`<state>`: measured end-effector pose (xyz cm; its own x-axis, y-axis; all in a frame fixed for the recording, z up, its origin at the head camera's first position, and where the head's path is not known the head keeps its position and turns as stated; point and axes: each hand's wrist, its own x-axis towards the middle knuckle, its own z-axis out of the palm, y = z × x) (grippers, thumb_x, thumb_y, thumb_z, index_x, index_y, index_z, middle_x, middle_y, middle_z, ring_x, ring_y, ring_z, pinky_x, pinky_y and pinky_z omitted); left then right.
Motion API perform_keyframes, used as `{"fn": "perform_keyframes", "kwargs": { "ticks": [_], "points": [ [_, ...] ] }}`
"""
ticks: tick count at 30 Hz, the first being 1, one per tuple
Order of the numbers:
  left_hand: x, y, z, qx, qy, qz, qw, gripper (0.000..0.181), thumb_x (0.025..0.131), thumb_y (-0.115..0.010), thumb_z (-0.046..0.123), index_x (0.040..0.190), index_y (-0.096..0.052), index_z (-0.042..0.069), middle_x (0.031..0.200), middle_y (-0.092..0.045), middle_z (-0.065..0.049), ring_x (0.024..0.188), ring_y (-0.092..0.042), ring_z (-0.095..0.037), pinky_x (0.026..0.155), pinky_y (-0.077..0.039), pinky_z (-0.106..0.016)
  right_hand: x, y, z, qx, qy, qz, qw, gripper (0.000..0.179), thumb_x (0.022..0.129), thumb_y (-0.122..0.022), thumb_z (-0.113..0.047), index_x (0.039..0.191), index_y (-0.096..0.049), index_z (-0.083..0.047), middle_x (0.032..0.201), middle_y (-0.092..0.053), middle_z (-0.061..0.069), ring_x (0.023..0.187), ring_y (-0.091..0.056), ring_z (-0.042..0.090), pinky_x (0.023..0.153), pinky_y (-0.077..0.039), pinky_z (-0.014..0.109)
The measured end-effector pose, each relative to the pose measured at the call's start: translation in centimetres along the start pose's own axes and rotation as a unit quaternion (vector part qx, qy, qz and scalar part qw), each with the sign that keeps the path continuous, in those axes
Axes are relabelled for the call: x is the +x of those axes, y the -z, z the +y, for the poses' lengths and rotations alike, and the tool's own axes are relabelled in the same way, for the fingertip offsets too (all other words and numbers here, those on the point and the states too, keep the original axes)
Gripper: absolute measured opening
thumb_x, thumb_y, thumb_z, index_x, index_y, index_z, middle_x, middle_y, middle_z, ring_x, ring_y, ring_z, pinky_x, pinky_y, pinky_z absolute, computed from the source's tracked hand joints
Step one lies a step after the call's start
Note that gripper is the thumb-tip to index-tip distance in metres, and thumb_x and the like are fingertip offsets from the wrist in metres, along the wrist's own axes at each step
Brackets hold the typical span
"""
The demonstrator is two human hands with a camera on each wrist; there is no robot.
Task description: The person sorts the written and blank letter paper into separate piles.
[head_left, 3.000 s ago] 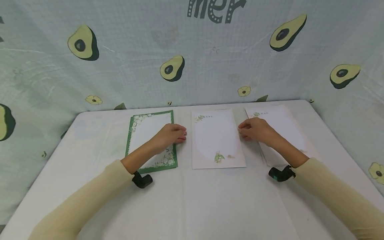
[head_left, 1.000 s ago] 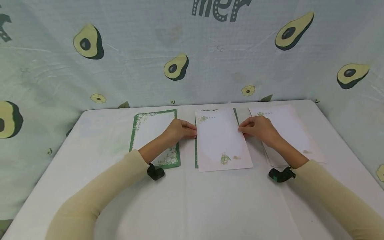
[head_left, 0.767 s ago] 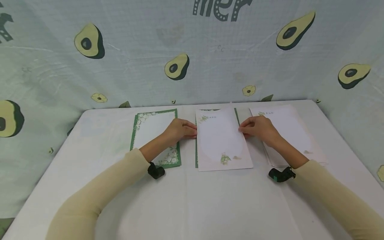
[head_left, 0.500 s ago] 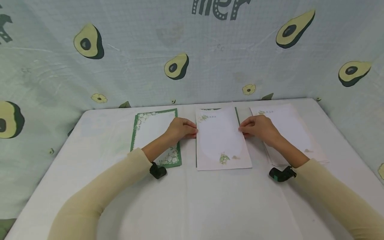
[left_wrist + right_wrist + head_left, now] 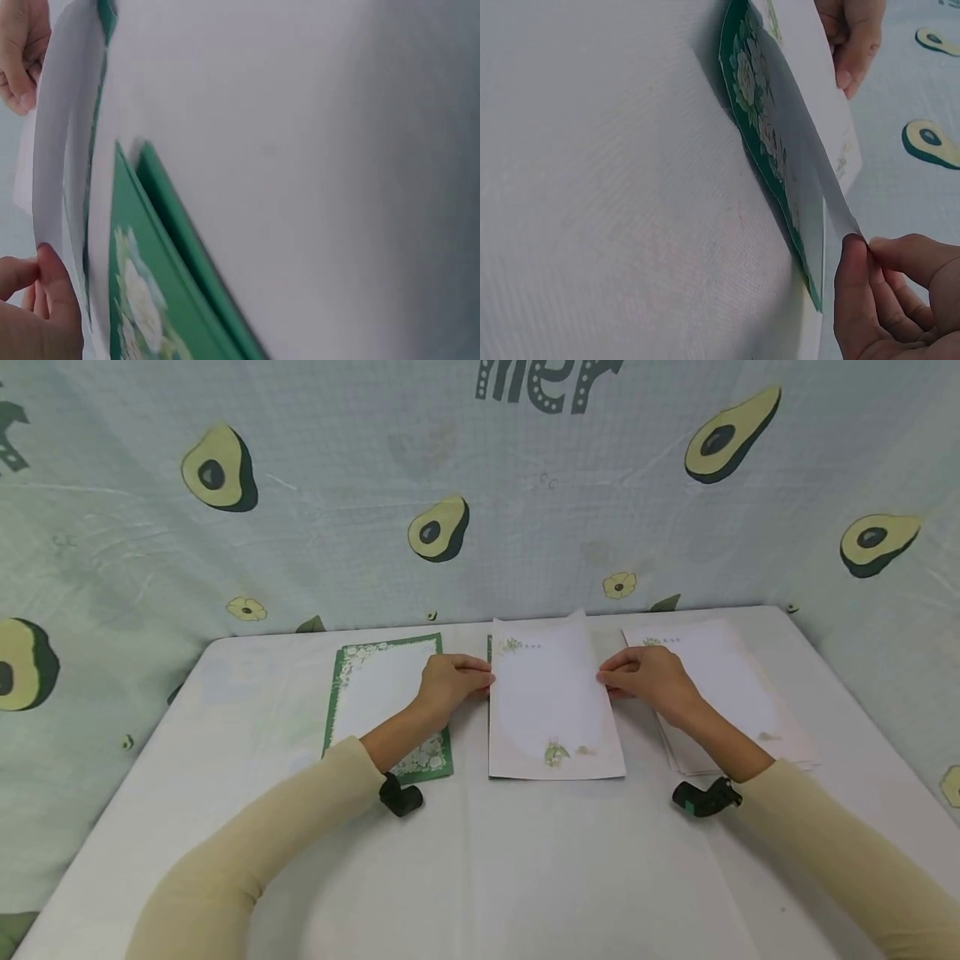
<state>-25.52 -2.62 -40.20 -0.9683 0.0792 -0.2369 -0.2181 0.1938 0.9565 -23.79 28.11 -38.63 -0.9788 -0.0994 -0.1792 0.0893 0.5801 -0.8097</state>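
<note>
Both hands hold a pale pink sheet of paper [image 5: 555, 702] with a small plant print, in the middle of the table. My left hand [image 5: 448, 681] pinches its left edge between thumb and fingers. My right hand [image 5: 651, 675] pinches the right edge the same way. Under it lies a green-bordered floral sheet [image 5: 754, 97], mostly hidden in the head view. In the right wrist view a gap shows between the two sheets, the pink one bowed and raised. The left forearm passes over a stack of green-bordered paper [image 5: 386, 685].
A stack of pink sheets [image 5: 720, 685], slightly fanned, lies at the right under the right wrist. The white-covered table [image 5: 525, 877] ends at the back against a hanging cloth [image 5: 322, 527] printed with avocados.
Three seconds ago the pink sheet showed no green beneath it. Later it was offset toward me over the green-bordered sheet; now it has shifted away from me, covering most of that sheet.
</note>
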Motion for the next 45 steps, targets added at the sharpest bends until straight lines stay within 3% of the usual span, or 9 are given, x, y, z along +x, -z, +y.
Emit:
{"fn": "perform_keyframes", "kwargs": {
  "ticks": [13, 22, 29, 37, 45],
  "points": [
    [0.1, -0.7, 0.2, -0.081, -0.035, 0.002, 0.9961, 0.019, 0.091, -0.075, 0.0, 0.11, -0.074, -0.004, 0.1, -0.075, -0.017, 0.084, -0.074, -0.018, 0.086, -0.063, -0.036, -0.7, 1.1, 0.0, 0.028, 0.015, 0.03, 0.9991, 0.033, 0.096, -0.074, -0.024, 0.115, -0.069, 0.002, 0.104, -0.076, 0.012, 0.083, -0.076, 0.011, 0.08, -0.062, 0.026],
    [0.1, -1.0, 0.4, -0.099, -0.046, 0.014, 0.9939, 0.019, 0.09, -0.076, -0.001, 0.108, -0.074, -0.005, 0.097, -0.075, -0.016, 0.083, -0.074, -0.016, 0.08, -0.063, -0.029, -0.8, 1.9, -0.1, 0.026, 0.038, 0.029, 0.9985, 0.034, 0.095, -0.075, -0.021, 0.119, -0.068, 0.002, 0.102, -0.077, 0.009, 0.083, -0.075, 0.009, 0.078, -0.056, 0.012],
    [-0.2, -1.5, 0.8, -0.119, -0.053, 0.015, 0.9913, 0.02, 0.089, -0.076, -0.002, 0.109, -0.073, -0.007, 0.098, -0.075, -0.017, 0.078, -0.073, -0.015, 0.08, -0.064, -0.031, -1.3, 2.5, -0.2, 0.012, 0.04, 0.037, 0.9984, 0.038, 0.095, -0.075, -0.027, 0.122, -0.067, 0.0, 0.104, -0.076, 0.009, 0.091, -0.075, 0.021, 0.077, -0.056, 0.013],
    [-0.4, -2.4, 1.3, -0.145, -0.06, 0.007, 0.9876, 0.02, 0.089, -0.076, -0.004, 0.108, -0.073, -0.009, 0.095, -0.075, -0.016, 0.077, -0.073, -0.013, 0.08, -0.064, -0.032, -1.8, 3.3, 0.4, 0.026, 0.043, 0.046, 0.9977, 0.043, 0.095, -0.075, -0.03, 0.124, -0.066, 0.001, 0.109, -0.075, 0.008, 0.086, -0.073, 0.005, 0.079, -0.057, 0.013],
    [-0.7, -3.6, 2.0, -0.135, -0.057, -0.007, 0.9892, 0.02, 0.089, -0.075, -0.004, 0.108, -0.073, -0.008, 0.096, -0.075, -0.017, 0.077, -0.073, -0.013, 0.083, -0.063, -0.034, -2.6, 3.9, 1.6, 0.055, 0.026, 0.062, 0.9962, 0.047, 0.095, -0.075, -0.032, 0.127, -0.064, 0.001, 0.107, -0.074, -0.004, 0.088, -0.073, 0.004, 0.082, -0.057, 0.013]
  ]
}}
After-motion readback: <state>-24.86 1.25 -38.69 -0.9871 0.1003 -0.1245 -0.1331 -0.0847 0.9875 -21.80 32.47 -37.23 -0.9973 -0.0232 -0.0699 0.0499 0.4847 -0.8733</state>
